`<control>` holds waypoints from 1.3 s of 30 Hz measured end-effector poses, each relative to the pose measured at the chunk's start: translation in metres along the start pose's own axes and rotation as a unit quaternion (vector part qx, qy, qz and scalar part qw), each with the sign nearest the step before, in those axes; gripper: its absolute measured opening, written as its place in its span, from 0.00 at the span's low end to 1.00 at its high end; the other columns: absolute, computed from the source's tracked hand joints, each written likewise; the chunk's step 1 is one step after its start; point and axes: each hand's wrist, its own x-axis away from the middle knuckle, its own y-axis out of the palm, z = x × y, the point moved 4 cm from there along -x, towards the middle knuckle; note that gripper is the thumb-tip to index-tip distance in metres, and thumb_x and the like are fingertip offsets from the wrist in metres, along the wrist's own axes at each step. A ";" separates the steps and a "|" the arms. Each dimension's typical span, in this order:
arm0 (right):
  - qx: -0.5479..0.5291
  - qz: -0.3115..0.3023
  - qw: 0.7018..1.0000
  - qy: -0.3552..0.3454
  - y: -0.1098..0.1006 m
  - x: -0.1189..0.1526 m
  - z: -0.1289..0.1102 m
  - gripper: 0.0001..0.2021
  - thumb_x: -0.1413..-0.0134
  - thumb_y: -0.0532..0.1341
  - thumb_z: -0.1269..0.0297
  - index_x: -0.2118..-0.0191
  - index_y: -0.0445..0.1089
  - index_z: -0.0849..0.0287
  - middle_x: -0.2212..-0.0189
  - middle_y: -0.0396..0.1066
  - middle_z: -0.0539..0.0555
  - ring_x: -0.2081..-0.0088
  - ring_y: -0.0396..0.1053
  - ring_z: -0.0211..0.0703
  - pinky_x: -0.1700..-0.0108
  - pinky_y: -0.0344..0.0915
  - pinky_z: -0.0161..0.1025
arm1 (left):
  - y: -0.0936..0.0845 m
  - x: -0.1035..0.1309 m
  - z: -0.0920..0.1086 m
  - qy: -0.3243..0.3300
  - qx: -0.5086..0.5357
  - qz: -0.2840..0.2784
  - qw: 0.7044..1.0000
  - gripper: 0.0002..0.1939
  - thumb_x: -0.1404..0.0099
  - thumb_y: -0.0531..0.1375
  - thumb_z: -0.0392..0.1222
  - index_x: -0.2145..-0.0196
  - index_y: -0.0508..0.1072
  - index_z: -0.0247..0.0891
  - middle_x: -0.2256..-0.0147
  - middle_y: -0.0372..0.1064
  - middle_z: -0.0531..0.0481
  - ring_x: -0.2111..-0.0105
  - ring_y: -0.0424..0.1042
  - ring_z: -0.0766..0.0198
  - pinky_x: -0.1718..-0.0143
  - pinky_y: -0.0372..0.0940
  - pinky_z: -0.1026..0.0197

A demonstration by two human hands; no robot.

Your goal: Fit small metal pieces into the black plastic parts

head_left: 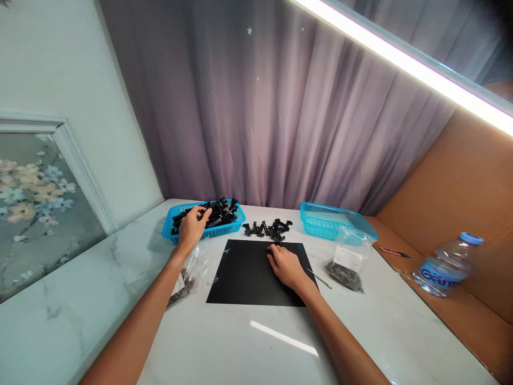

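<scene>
My left hand (194,223) is over a blue plastic basket (222,231) heaped with black plastic parts (220,211). Its thumb and fingers close on one of the black parts, which is partly hidden by the hand. On a black mat (244,275), my right hand (284,263) lies palm down with loosely bent fingers and nothing visible in it. Just beyond the mat, several more black parts (268,229) lie in a loose pile. A thin metal tool (320,279) rests by the mat's right edge, near my right wrist.
A second blue basket (320,229) stands at the back right. A clear bag of small dark pieces (345,274) is in front of it; another bag (186,283) lies beside my left forearm. Farther right are a pen-like red and black tool (395,252) and a water bottle (444,270).
</scene>
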 end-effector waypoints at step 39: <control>0.027 0.010 0.999 -0.014 -0.001 -0.004 -0.003 0.12 0.26 0.51 0.65 0.45 0.67 0.59 0.51 0.76 0.59 0.50 0.75 0.48 0.52 0.69 0.40 | 0.036 -0.040 0.044 0.109 -0.190 -0.162 0.962 0.22 0.28 0.59 0.54 0.45 0.72 0.35 0.46 0.71 0.40 0.46 0.71 0.50 0.45 0.66 0.42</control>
